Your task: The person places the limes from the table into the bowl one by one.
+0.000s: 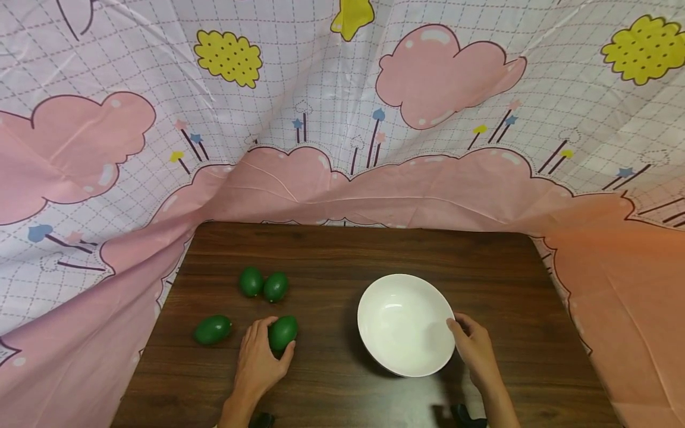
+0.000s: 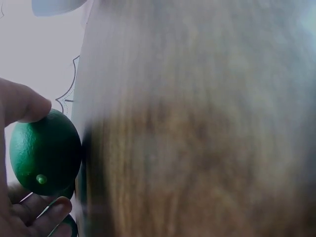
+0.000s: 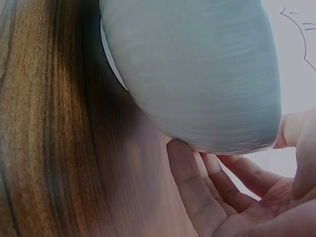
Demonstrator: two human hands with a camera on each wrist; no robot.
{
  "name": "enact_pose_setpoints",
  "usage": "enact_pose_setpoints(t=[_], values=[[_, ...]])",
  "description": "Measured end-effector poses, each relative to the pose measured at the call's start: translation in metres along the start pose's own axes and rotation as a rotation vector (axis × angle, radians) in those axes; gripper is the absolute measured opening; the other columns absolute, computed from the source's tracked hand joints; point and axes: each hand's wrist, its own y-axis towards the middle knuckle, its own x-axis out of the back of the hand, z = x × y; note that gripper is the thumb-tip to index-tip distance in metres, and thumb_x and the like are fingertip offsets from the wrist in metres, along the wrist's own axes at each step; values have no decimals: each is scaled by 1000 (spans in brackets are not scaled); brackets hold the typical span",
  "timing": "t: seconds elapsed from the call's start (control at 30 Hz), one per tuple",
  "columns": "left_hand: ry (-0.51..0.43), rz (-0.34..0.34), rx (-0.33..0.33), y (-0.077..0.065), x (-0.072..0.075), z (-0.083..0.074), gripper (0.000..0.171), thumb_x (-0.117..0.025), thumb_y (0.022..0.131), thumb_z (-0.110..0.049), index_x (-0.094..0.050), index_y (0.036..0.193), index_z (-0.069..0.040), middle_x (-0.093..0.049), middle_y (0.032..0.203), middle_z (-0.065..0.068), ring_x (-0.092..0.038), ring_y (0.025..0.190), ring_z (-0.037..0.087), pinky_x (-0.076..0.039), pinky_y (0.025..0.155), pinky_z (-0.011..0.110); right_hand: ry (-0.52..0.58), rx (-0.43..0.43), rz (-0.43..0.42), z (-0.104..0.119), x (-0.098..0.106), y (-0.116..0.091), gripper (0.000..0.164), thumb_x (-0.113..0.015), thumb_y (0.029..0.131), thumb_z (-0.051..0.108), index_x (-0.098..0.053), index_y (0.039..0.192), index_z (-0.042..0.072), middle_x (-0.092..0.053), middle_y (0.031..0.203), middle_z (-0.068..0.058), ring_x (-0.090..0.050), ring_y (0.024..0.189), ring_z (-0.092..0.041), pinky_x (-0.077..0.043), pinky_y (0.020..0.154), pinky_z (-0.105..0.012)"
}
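Observation:
My left hand (image 1: 262, 359) holds a dark green lime (image 1: 283, 333) between thumb and fingers, low over the table. In the left wrist view the thumb presses one side of this lime (image 2: 45, 152) and the fingers curl near the other. A white bowl (image 1: 405, 325) stands upright at centre right with nothing inside it. My right hand (image 1: 475, 345) grips its right rim, thumb over the edge and fingers beneath. The right wrist view shows the fingers (image 3: 190, 182) against the outer wall of the bowl (image 3: 197, 74).
Two more limes, a left one (image 1: 251, 282) and a right one (image 1: 276, 287), lie side by side behind my left hand. Another lime (image 1: 212, 330) lies to its left. The dark wooden table (image 1: 332, 255) ends at a patterned cloth (image 1: 342, 196) behind and at both sides.

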Motion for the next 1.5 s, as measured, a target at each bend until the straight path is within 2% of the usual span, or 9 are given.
enact_pose_setpoints(t=[0.37, 0.6, 0.77, 0.9, 1.17, 1.5], values=[[29, -22, -36, 5, -3, 0, 67, -84, 85, -43, -60, 137, -9, -67, 128, 12, -60, 119, 33, -49, 103, 52, -8, -5, 9, 0, 1, 3, 49, -52, 110, 33, -60, 142, -2, -67, 133, -27, -64, 100, -16, -53, 77, -19], [57, -40, -67, 6, -2, 0, 65, -84, 85, -46, -64, 135, -9, -70, 125, 10, -60, 121, 33, -47, 107, 53, -18, -14, -4, 0, -1, 6, 47, -53, 110, 32, -61, 143, -1, -69, 131, -25, -62, 97, -13, -52, 77, -21], [76, -67, -80, 4, -1, 1, 62, -85, 83, -46, -67, 130, -11, -72, 122, 9, -61, 122, 35, -44, 112, 56, 6, -5, 17, -2, -3, 7, 47, -55, 110, 31, -61, 143, -2, -69, 130, -24, -62, 96, -10, -52, 78, -21], [72, -54, -97, 4, -3, -1, 62, -85, 83, -47, -67, 130, -11, -72, 121, 8, -61, 123, 35, -42, 115, 57, 8, -4, 2, -5, 0, 6, 46, -55, 110, 31, -62, 141, -2, -69, 132, -23, -61, 96, -5, -51, 79, -17], [48, -77, -108, 7, -3, -2, 60, -86, 82, -46, -69, 128, -10, -73, 118, 7, -62, 119, 32, -47, 108, 54, 33, -10, 13, -6, 0, 6, 46, -56, 110, 30, -62, 141, -3, -71, 128, -20, -62, 94, -3, -52, 81, -18], [42, -76, -98, 10, 1, -4, 60, -86, 82, -47, -68, 128, -12, -72, 118, 6, -61, 119, 31, -46, 106, 52, 15, -43, 21, -7, -1, 7, 49, -53, 111, 32, -59, 145, -2, -66, 139, -25, -61, 104, -10, -50, 81, -16]])
